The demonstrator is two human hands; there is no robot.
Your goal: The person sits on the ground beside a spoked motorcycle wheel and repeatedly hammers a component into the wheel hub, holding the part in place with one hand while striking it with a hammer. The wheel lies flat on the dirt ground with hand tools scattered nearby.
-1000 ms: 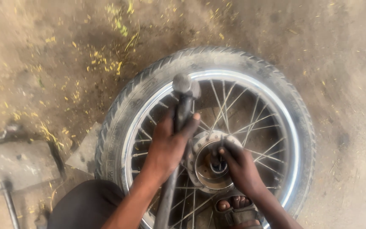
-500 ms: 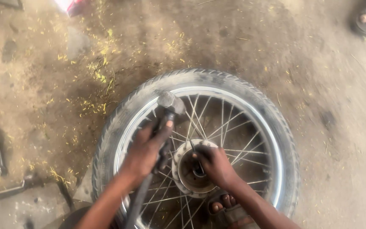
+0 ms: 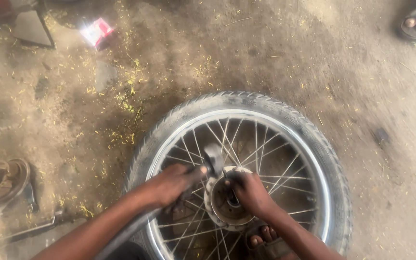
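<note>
Dirt floor w/ wheel (image 3: 246, 125); left hand (image 3: 172, 185) fingers clenching hammer (image 3: 213, 161), right hand (image 3: 251, 192) at hub (image 3: 220, 212).

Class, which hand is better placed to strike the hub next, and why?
Left, probably: the left hand grips the hammer with its head above the hub. The right hand steadies something in the hub.

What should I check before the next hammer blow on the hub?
1. Wheel lying flat on the ground: ok.
2. Left hand grip on the hammer: ok, closed round the handle.
3. Right hand steadying a tool in the hub: ok, though the tool is mostly hidden.
4. Fingers away from the hammer head: not ok, right hand sits right beside it.
5. Foot under the spokes: not ok, close to the hub.
6. Tool seated squarely: cannot tell.
</note>
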